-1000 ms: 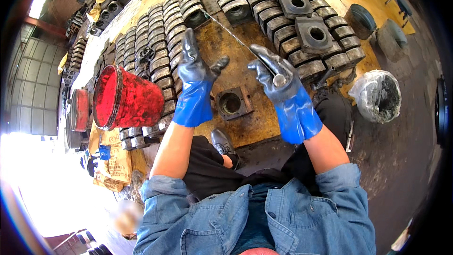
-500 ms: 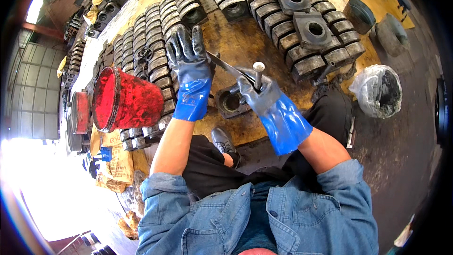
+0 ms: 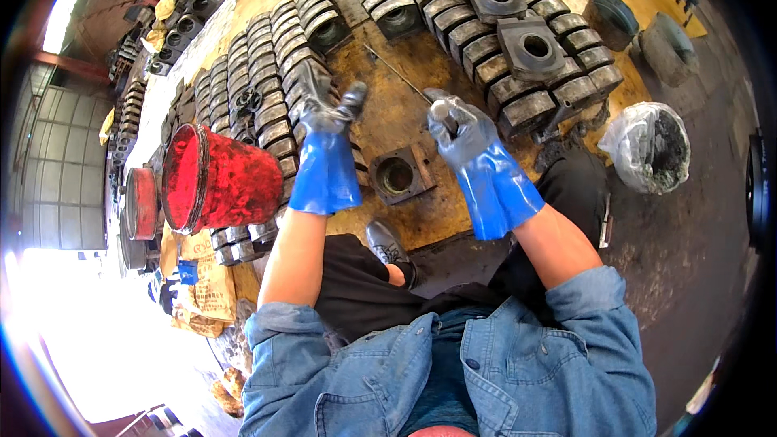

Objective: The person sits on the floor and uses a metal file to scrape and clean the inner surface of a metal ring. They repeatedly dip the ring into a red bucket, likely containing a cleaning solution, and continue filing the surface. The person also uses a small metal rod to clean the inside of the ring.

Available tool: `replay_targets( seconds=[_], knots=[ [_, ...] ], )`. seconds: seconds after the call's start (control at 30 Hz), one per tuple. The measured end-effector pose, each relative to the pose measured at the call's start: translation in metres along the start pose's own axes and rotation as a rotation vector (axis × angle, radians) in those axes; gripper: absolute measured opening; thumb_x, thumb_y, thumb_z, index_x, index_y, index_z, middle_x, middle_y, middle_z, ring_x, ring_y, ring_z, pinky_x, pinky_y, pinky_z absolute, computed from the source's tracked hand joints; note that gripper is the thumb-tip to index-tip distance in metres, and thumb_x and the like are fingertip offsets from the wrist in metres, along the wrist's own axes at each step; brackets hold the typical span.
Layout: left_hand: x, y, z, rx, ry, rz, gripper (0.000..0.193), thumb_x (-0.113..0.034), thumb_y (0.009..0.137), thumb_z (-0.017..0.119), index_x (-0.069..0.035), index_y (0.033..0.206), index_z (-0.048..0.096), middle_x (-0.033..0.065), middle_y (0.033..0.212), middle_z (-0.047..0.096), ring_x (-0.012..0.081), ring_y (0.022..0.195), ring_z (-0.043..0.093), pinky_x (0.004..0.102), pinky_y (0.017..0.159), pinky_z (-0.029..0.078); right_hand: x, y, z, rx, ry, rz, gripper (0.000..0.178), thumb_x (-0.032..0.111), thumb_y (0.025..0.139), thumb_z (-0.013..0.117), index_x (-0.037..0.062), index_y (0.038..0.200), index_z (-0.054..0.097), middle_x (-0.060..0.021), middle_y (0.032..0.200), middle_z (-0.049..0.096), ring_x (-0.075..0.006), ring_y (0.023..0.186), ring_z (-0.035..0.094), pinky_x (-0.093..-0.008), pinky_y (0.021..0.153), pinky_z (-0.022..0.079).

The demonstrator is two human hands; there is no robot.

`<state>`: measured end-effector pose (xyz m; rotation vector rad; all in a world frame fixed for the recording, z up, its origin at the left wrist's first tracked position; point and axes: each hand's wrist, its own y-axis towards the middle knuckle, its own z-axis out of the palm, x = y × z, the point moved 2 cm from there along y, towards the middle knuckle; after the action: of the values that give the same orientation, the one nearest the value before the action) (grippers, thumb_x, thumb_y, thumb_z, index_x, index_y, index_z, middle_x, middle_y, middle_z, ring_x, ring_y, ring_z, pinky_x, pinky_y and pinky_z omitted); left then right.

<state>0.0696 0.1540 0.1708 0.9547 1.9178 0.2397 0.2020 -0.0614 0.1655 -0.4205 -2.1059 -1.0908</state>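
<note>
Both my hands wear long blue gloves with dark, grimy palms and fingers. My left hand (image 3: pixel 328 109) is raised over the left rows of metal parts, thumb apart from the other fingers, holding nothing. My right hand (image 3: pixel 465 131) is closed on a long, thin blade-like tool (image 3: pixel 394 73), which points up and to the left. A pale rounded metal end (image 3: pixel 439 108) shows at that fist; whether it belongs to the tool I cannot tell. Below and between my hands, a square metal block (image 3: pixel 395 176) with a round bore lies on the stained board.
Rows of curved metal parts (image 3: pixel 263 73) stand at left; more stand at right, with bored blocks (image 3: pixel 530 47) on top. A red bucket (image 3: pixel 235 178) is left of my arm. At right are a plastic-lined bucket (image 3: pixel 639 150) and dark round containers (image 3: pixel 611 20).
My hands have moved apart. The left has turned and its fingers dropped lower; the right has shifted right, its tool now pointing more steeply upward. The bored block is more fully visible.
</note>
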Motion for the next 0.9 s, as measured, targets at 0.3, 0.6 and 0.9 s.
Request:
replay_targets(
  seconds=[0.3,0.6,0.9],
  knots=[
    [-0.043,-0.023,0.039,0.344,-1.462,-0.763,0.072,-0.063,0.087,0.040,-0.011,0.137,0.030,0.0229,0.144,0.031,0.0405,0.129,0.035,0.0568,0.106,0.030,0.018,-0.011,0.008,0.138,-0.294,-0.418,0.046,0.016,0.067,0.067,0.0104,0.112,0.059,-0.0058,0.082,0.063,-0.0219,0.065,0.061,-0.0359,0.054,0.047],
    [-0.040,-0.042,0.052,0.357,-1.371,-0.864,0.108,-0.083,0.065,0.049,-0.018,0.145,0.015,0.0216,0.147,0.025,0.0406,0.130,0.033,0.0578,0.104,0.029,0.026,-0.015,0.002,0.234,-0.310,-0.368,0.051,0.022,0.061,0.068,0.0120,0.110,0.059,-0.0041,0.083,0.061,-0.0226,0.070,0.060,-0.0383,0.059,0.046],
    [-0.018,-0.025,0.041,0.195,-0.480,-0.335,0.092,-0.062,0.074,0.058,-0.006,0.140,0.025,0.0197,0.138,0.037,0.0343,0.121,0.043,0.0472,0.101,0.035,0.008,-0.005,0.000,0.001,-0.160,-0.302,0.057,0.003,0.063,0.067,0.0119,0.119,0.060,-0.0094,0.090,0.067,-0.0278,0.071,0.064,-0.0370,0.059,0.052]
  ],
)
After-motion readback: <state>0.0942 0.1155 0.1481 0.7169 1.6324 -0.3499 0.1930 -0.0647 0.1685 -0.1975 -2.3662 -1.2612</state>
